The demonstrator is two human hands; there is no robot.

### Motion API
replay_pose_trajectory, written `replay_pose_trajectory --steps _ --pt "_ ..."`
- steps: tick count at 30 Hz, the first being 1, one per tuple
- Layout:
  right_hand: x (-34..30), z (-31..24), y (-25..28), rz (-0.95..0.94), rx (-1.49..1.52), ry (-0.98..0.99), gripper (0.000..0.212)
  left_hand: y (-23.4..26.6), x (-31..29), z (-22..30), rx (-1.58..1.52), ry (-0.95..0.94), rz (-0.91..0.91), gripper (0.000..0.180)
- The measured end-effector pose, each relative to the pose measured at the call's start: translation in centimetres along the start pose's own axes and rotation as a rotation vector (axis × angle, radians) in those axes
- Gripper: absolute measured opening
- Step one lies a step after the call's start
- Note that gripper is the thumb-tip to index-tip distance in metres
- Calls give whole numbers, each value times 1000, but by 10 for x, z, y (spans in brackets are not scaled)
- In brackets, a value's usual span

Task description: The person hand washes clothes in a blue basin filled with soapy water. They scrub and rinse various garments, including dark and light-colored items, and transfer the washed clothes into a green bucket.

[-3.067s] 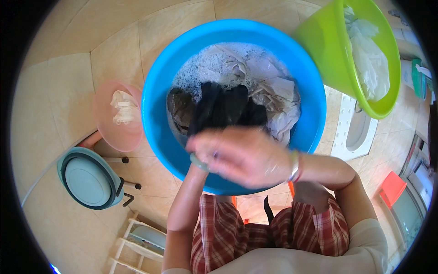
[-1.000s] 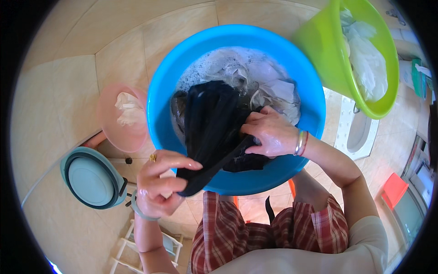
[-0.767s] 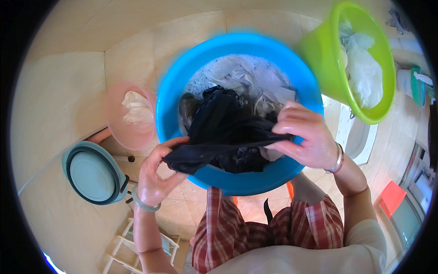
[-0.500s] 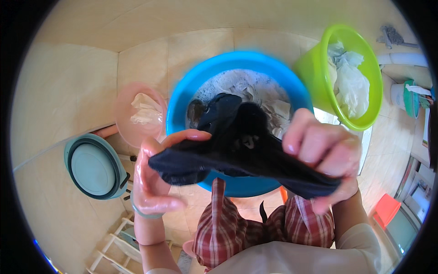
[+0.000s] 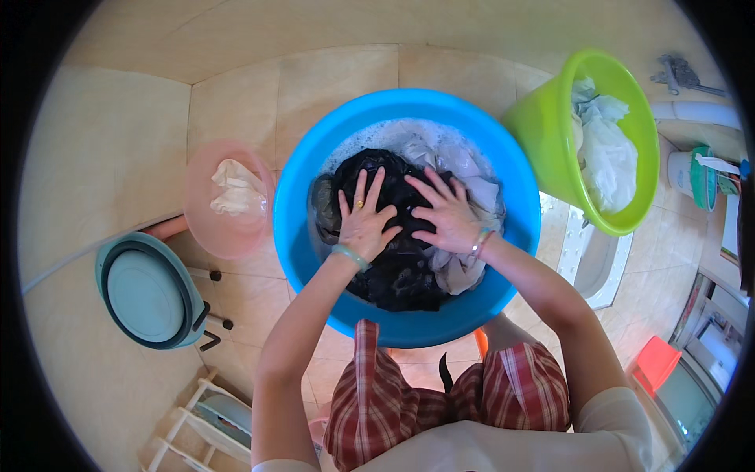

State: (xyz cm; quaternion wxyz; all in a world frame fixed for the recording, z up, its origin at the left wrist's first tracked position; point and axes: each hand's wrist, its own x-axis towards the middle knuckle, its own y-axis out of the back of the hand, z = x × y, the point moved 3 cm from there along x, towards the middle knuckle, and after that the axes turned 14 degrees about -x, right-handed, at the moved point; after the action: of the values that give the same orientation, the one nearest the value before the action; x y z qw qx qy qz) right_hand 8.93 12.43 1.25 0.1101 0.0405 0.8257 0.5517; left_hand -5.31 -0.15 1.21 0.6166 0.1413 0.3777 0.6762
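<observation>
Black cloth [image 5: 401, 271] lies bunched in soapy water in the middle of a blue tub [image 5: 291, 236], the biggest vessel here, set in front of the person's knees. Next in size is a lime-green bin [image 5: 543, 130], beside the tub at its upper right. A blue-grey basin [image 5: 149, 295] with a dark rim and a translucent pink basin [image 5: 206, 212] are to the left, the pink one just beside the tub. Pale wet laundry [image 5: 480, 193] lies along the tub's far and right sides, and a white plastic bag [image 5: 612, 161] fills part of the bin. Left hand [image 5: 366, 228] and right hand [image 5: 448, 220] rest palm-down on the black cloth, side by side, fingers spread. Smaller are a cream cloth [image 5: 238, 189] in the pink basin, a pale green bangle [image 5: 350, 256] on the left wrist, and a gold ring [image 5: 359, 204].
</observation>
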Motion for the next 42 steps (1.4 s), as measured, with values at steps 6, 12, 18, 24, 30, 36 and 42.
replay_pose_trajectory --steps 6,12,18,24,30,36,42 --pt "11 12 -53 -82 -142 -85 36 -40 28 -19 147 76 -75 33" --pt "23 33 -86 -369 -25 -314 39 -51 65 -38 140 172 -199 38" --pt "30 52 -104 -247 339 -617 39 -63 89 -74 175 322 -480 59" --pt "28 67 -124 -486 -100 -202 42 -45 91 -65 93 411 -358 52" --pt "29 83 -173 -509 -169 -217 36 -45 89 -62 233 346 -361 72" --pt "16 89 -186 -649 -244 -145 32 -44 90 -58 147 431 -407 79" --pt "24 80 -174 -183 43 -280 33 -46 89 -64 69 475 -397 77"
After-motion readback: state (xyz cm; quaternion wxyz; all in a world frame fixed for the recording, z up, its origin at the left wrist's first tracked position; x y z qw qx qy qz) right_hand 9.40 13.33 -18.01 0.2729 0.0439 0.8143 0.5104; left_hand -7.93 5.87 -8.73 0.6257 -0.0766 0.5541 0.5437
